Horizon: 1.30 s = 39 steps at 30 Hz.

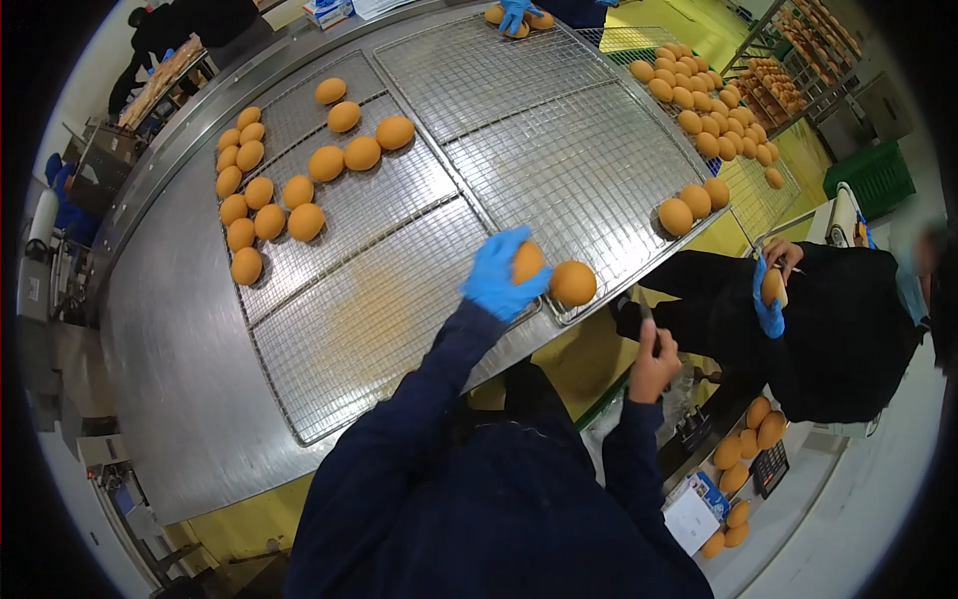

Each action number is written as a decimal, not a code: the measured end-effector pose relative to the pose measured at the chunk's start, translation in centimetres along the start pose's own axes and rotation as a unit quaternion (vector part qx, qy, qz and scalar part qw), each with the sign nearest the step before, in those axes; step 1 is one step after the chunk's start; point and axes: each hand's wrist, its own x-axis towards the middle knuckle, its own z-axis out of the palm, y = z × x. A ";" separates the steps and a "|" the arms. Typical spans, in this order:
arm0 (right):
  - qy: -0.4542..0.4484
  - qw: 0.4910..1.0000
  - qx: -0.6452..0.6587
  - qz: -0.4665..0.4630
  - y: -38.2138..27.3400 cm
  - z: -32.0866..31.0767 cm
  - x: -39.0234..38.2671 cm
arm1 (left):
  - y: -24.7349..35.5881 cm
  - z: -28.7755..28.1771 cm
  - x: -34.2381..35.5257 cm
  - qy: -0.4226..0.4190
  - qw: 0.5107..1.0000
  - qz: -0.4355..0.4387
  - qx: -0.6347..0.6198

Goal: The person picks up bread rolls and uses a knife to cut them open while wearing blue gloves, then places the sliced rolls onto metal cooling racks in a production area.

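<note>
My left hand point(502, 275), in a blue glove, has its fingers curled round a golden-brown bun point(528, 262) at the near edge of the wire racks. Just right of it lies another round bun point(574, 285). My bare right hand point(654, 361) grips a knife point(645, 303) by its dark handle, blade up, off the table's edge. Several more buns point(362, 153) sit in loose rows on the wire rack point(339, 329) to the left. Three buns point(676, 217) stand together at the right edge of the neighbouring wire rack point(559, 170).
A co-worker at the right holds a cut bun point(773, 288). Many buns point(714, 125) crowd a rack at the far right. Another gloved hand point(516, 14) touches buns at the far edge. Lower right, longer buns point(733, 464) lie beside a calculator point(769, 469). The steel table point(165, 349) extends left.
</note>
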 end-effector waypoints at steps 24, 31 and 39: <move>-0.082 0.987 -0.048 0.132 6.8 -0.6 7.1 | -14.0 -11.5 26.7 0.124 0.753 -0.509 0.399; -0.087 0.990 -0.062 0.097 6.5 0.3 8.3 | -11.7 -10.7 24.9 0.127 0.749 -0.495 0.422; -0.156 0.987 0.032 0.030 2.6 4.3 8.4 | -7.6 -6.7 14.6 0.030 0.803 -0.399 0.442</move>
